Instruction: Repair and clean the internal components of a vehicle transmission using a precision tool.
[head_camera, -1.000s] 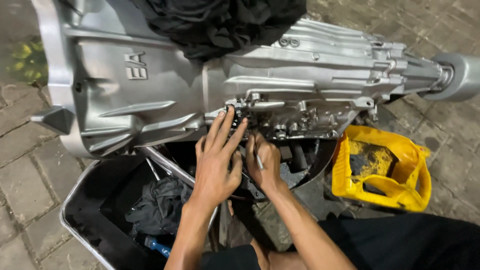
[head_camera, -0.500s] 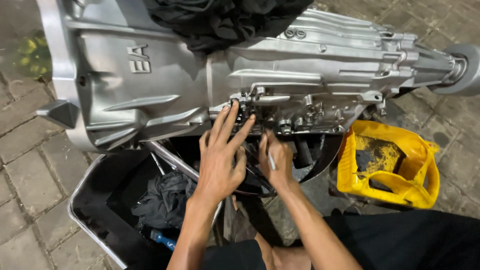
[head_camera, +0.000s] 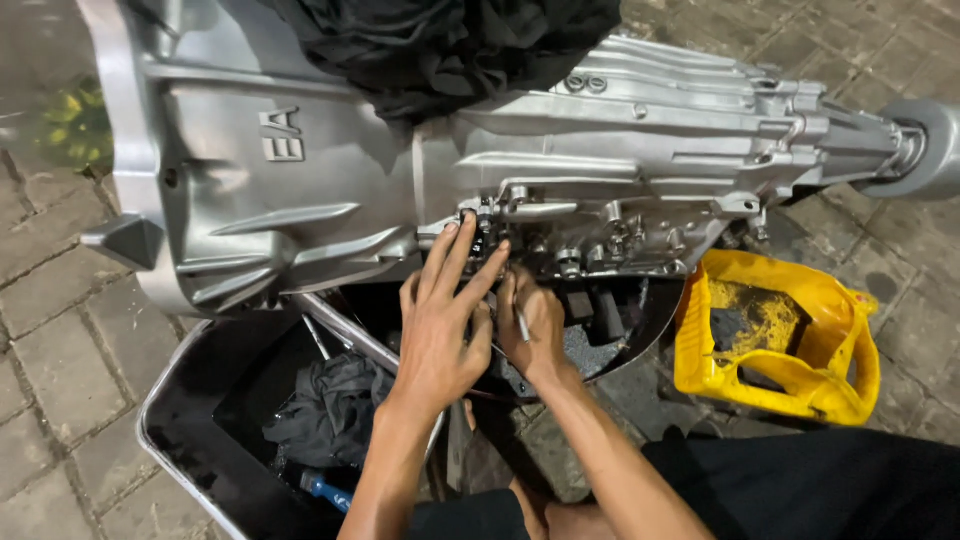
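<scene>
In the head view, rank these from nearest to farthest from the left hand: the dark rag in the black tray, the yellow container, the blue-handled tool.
From the left hand:
1. Dark rag, just below-left, in the black tray.
2. Blue-handled tool, lower in the tray, near the bottom edge.
3. Yellow container, far off to the right, past the right hand.

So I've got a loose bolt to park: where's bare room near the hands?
Bare brick paving left of the black tray, and paving past the yellow container. Crowded where the left hand and right hand meet the gearbox.

Bare forearms, sleeveless; dark trousers (head_camera: 820, 490)
</scene>
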